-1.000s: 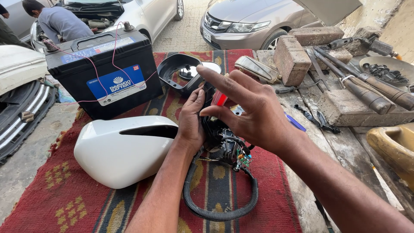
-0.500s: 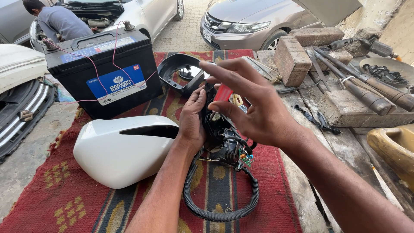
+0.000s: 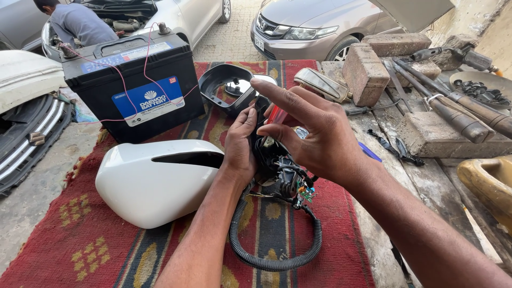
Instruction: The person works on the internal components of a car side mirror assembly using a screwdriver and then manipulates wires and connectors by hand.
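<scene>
Right now both hands work at a black side-mirror mechanism [image 3: 280, 170], a cluster of motor housing, plugs and coloured wires that sits over a red patterned rug [image 3: 341, 234]. The left hand [image 3: 239, 146] grips the mechanism from its left side, fingers wrapped around the black body and the thumb pointing up along it. The right hand [image 3: 314, 133] is over the top of the same part, index finger stretched out to the left and the other fingers curled down toward it; whether they actually pinch anything I cannot tell, since the palm hides the contact. A ribbed black cable conduit [image 3: 277, 253] runs out of the bottom of the mechanism and loops across the rug.

Just left of the left wrist lies a white mirror housing shell [image 3: 154, 184], touching the forearm. Behind it stands a black car battery [image 3: 136, 85] with thin pink wires [image 3: 120, 74] running from its terminals. A black mirror frame [image 3: 226, 88] rests on the rug beyond the hands. To the right, bricks [image 3: 365, 72] and long worn hand tools [image 3: 458, 106] lie on a rough slab, with a blue pen [image 3: 369, 151] near the right wrist. Further back, a person in grey [image 3: 80, 24] leans into a car's open engine bay, and a grey sedan [image 3: 314, 26] is parked.
</scene>
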